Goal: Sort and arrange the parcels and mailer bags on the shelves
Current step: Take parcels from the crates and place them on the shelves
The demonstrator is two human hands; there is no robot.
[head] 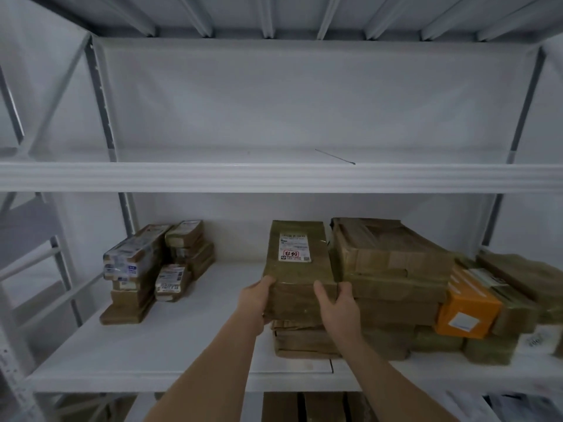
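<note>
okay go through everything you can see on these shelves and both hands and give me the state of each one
Left hand: grip on labelled parcel's near left corner.
Right hand: grip on its near right corner.
Labelled parcel: flat, label up, atop middle stack.
Large box: flat, topping right stack.
Orange box: tilted among right-side parcels.
Small parcels: stacked at left.
Upper shelf: holds only a thin rod.

White metal shelving (pixel 280 178), pale back wall (pixel 304 95), ribbed underside overhead (pixel 274 16), dim flat light.

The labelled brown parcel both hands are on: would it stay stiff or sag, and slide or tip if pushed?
The labelled brown parcel keeps flat faces and straight edges, so probably stiff. The left hand and right hand both grip it, hinting at some weight. It looks tape-wrapped and sits flat on the stack, so it would likely slide, not tip.
</note>
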